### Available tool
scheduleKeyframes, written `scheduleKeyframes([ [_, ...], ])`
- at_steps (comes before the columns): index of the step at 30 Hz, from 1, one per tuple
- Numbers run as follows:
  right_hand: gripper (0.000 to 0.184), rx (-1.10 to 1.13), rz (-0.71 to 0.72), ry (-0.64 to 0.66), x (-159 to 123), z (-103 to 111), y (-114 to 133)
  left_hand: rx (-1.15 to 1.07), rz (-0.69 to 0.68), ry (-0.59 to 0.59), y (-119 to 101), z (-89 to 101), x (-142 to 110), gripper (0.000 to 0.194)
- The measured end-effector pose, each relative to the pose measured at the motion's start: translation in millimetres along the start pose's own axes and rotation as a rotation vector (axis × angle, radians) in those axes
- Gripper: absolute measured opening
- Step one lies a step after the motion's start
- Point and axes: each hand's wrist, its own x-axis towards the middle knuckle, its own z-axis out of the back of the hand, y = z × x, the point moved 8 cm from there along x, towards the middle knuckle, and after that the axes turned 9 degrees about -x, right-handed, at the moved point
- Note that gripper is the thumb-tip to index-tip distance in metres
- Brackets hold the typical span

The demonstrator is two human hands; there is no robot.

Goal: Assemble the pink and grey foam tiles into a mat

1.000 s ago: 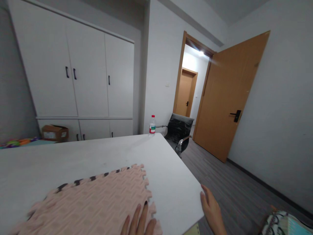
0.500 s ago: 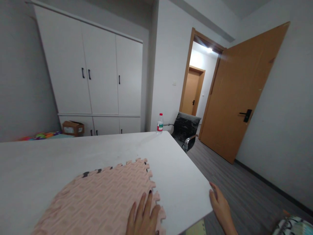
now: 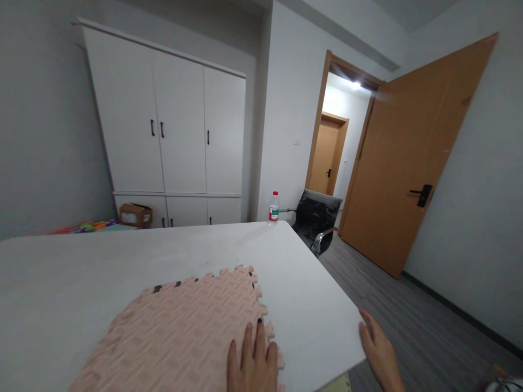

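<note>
A pink foam mat [image 3: 188, 326] with a raised pattern and a jigsaw-cut edge lies flat on the white table [image 3: 314, 305]. Its left side looks curved, and dark patches show along the far edge. My left hand [image 3: 253, 362] rests palm down near the mat's right edge, open, fingers apart and stretched forward. At the table's near right corner, my right hand [image 3: 382, 348] grips the edge between thumb and index finger; its other fingers are mostly hidden.
A water bottle [image 3: 273, 208] with a red cap stands at the table's far right corner. Beyond it is a black chair [image 3: 316, 215]. A white cabinet [image 3: 183, 125], a cardboard box [image 3: 136, 215] and an open wooden door [image 3: 412, 152] are farther back.
The view has turned slightly left, so everything sits a little farther right. Both hands keep their places on the mat and the table corner.
</note>
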Motion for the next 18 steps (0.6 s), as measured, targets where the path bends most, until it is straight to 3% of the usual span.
scheduleKeyframes([
  [12,0.057,-0.02,0.009,-0.001,1.6,-1.7,-3.8,0.051,0.035,0.017,0.1,-0.1,0.6,0.056],
  [15,0.057,-0.02,0.014,0.018,0.8,-3.8,-5.0,0.055,0.089,0.031,21.5,8.2,0.6,0.06],
  [18,0.056,-0.009,0.019,0.035,-0.5,-5.0,-4.4,0.106,0.187,0.039,66.1,20.4,-2.9,0.064],
])
